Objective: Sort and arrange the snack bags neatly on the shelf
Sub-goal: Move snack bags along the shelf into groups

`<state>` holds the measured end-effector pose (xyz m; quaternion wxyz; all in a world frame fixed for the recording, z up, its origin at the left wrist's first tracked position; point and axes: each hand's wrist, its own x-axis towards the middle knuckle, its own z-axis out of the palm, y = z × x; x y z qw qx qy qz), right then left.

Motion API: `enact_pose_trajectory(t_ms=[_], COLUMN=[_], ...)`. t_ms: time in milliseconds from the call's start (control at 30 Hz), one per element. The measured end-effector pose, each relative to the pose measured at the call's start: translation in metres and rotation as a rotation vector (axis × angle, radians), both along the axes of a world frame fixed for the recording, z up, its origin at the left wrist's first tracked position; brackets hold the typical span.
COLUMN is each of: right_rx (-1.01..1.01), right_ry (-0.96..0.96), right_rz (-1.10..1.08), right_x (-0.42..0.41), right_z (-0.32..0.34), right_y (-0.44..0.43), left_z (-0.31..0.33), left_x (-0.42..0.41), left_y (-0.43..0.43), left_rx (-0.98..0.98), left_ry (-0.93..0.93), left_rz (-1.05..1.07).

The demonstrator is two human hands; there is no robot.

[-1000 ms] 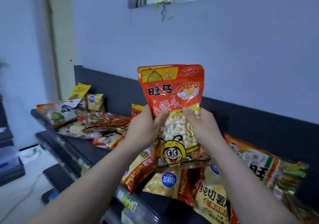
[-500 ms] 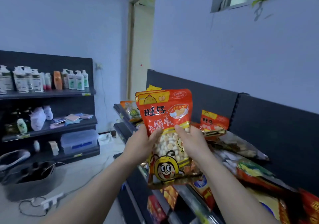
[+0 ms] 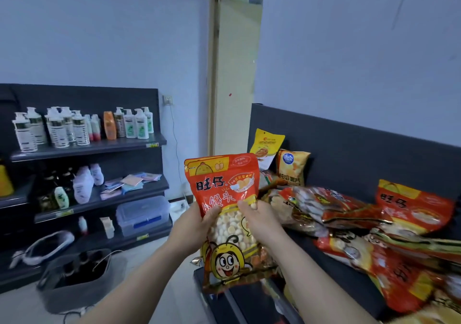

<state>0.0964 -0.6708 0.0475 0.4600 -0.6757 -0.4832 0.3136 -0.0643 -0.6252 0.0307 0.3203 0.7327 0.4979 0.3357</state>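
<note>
Red-and-yellow foil snack bag (image 3: 224,214) with cartoon bee, held upright off the dark shelf (image 3: 349,281), both hands' grip closed on it, left hand (image 3: 192,226) and right hand (image 3: 259,224); sorting underway, next likely needs clear standing space among heaped bags (image 3: 361,224).

snack bags (image 3: 369,214) on shelf (image 3: 349,269), bottles (image 3: 74,129) left

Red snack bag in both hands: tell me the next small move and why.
Probably carry the red snack bag right and stand it against the shelf's back panel, beside the matching red bag. Both the left hand and the right hand hold it upright off the shelf, and the bags there lie in a loose pile.
</note>
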Motion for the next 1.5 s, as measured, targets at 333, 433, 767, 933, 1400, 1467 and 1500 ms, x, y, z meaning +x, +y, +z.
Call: enact_pose_trajectory(t_ms=[333, 433, 767, 933, 1400, 1467, 1500], right_rx=[0.033, 0.057, 0.054, 0.047, -0.125, -0.167, -0.191], right_ry=[-0.027, -0.001, -0.018, 0.002, 0.049, 0.06, 0.056], right_rz=[0.062, 0.066, 0.112, 0.127, -0.272, -0.396, -0.467], right_x=[-0.01, -0.004, 0.026, 0.037, 0.081, 0.089, 0.094], right_z=[-0.004, 0.002, 0.033, 0.036, 0.013, 0.01, 0.007], right_y=[0.134, 0.18, 0.356, 0.427, 0.588, 0.6, 0.604], left_z=[-0.011, -0.006, 0.033, 0.047, 0.031, 0.024, 0.019], left_x=[-0.009, -0.004, 0.021, 0.035, 0.124, 0.143, 0.153], left_y=[0.14, 0.191, 0.356, 0.432, 0.662, 0.682, 0.689], left_rx=[-0.032, 0.022, 0.13, 0.152, 0.15, 0.124, 0.107], left_ry=[0.023, 0.082, 0.06, 0.09, 0.26, 0.263, 0.261], left_rz=[0.034, 0.066, 0.133, 0.13, -0.306, -0.386, -0.432])
